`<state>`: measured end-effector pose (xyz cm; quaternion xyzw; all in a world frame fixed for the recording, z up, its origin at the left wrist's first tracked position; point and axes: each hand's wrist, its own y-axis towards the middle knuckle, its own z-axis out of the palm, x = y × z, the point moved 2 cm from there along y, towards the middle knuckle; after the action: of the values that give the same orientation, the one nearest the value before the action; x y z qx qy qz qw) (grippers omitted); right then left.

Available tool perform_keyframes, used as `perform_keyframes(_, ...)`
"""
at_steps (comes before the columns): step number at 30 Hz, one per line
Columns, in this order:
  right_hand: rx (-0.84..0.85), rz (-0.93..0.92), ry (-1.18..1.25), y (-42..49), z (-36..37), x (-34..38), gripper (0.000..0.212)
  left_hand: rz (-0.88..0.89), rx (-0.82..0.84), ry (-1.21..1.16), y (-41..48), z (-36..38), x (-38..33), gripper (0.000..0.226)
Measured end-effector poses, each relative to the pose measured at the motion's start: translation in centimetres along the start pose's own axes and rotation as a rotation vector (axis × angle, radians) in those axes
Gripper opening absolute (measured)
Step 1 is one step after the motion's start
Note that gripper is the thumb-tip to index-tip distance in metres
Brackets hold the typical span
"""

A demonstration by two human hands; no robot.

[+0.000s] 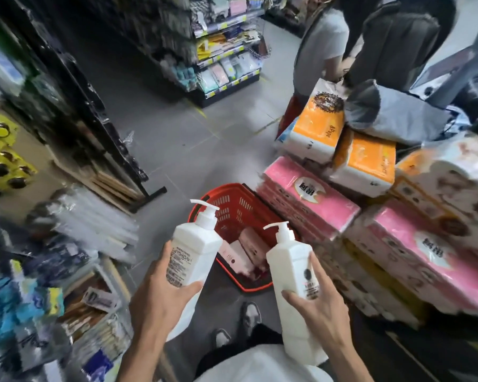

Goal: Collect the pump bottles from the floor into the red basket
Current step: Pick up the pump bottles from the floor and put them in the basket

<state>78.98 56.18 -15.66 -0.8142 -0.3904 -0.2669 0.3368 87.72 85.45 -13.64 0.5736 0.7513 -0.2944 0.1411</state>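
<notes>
Progress: You have two white pump bottles up off the floor [177, 139] and in your hands, but neither is in the red basket [238, 213] yet. I'd call this mid-carry, with the drop-in not yet done.
Left hand: Your left hand [155, 296] is wrapped round the lower body of the left bottle [196, 252]. The thumb lies across the front under the printed label, and the pump head points up and away from you.
Right hand: Your right hand [318, 310] grips the right bottle [290, 274]. The thumb is on the front near the round dark logo and the fingers curl round the far side.
Where the bottles are: Both are held in the air on the near side of the basket. One overlaps its near-left rim in the view and the other its near-right corner (how high above it, I cannot tell).
Basket position: It sits on the grey floor ahead of your shoes [250, 315], just beside the pink tissue packs [309, 199] on its right. Whether it touches them is not clear.
Basket contents: A few pale items [243, 252], pink and white, lie flat on the bottom toward the near end (too blurred to say whether they are pump bottles). The far half looks to have room.
Left to do: Lower both bottles in. No other pump bottle shows on the visible floor, though the clutter at your left is too smeared to rule one out.
</notes>
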Motion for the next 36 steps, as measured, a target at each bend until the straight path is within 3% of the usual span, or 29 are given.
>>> perform_keyframes(9,-0.192,0.039,0.098,5.4,1.6,2.3,0.102,0.099,0.086,0.000,7.1,0.3,-4.3,0.105)
perform_keyframes(17,-0.217,0.020,0.061,11.6,2.4,4.3,0.103,0.130,0.100,0.067,13.3,0.7,-6.7,0.108)
perform_keyframes(23,-0.267,0.112,0.055,13.8,3.3,6.0,0.102,0.134,0.203,0.138,18.4,0.9,-7.0,0.114)
perform_keyframes(36,-0.485,0.383,0.140,14.4,10.4,11.8,0.105,0.436,0.401,0.305,34.3,-0.2,-10.0,0.109)
